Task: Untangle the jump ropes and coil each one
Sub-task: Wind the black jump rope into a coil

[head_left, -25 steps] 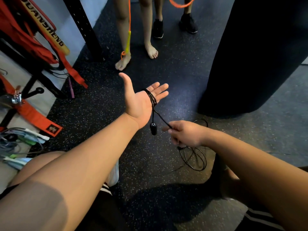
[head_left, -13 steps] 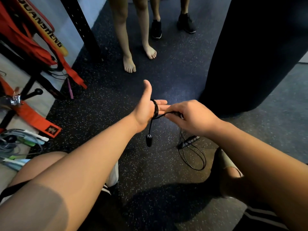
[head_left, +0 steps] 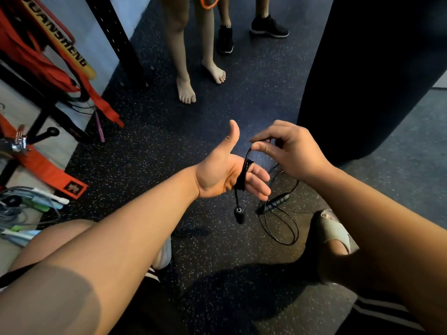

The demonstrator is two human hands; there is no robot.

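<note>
A thin black jump rope (head_left: pixel 243 175) is wound in several turns around the fingers of my left hand (head_left: pixel 222 174), which is held flat, palm up, thumb raised. One black handle (head_left: pixel 239 215) dangles below that hand. My right hand (head_left: pixel 290 151) pinches the rope's free length just above the coil, between thumb and fingertips. The rest of the rope lies in loose loops (head_left: pixel 280 223) on the floor with the second black handle (head_left: pixel 275 203) under my right wrist.
A black punching bag (head_left: pixel 372 68) stands at the right. Two people's legs and feet (head_left: pixel 186 90) are ahead, with an orange rope (head_left: pixel 208 2) hanging there. A rack with orange straps (head_left: pixel 46 68) and a pile of light-coloured ropes (head_left: pixel 24 209) sit at the left. My sandalled foot (head_left: pixel 333 233) is near the loops.
My right hand rose from below the left hand to above its fingers, carrying the rope over for another turn. My left hand tilted, thumb up. The floor handle shifted closer.
</note>
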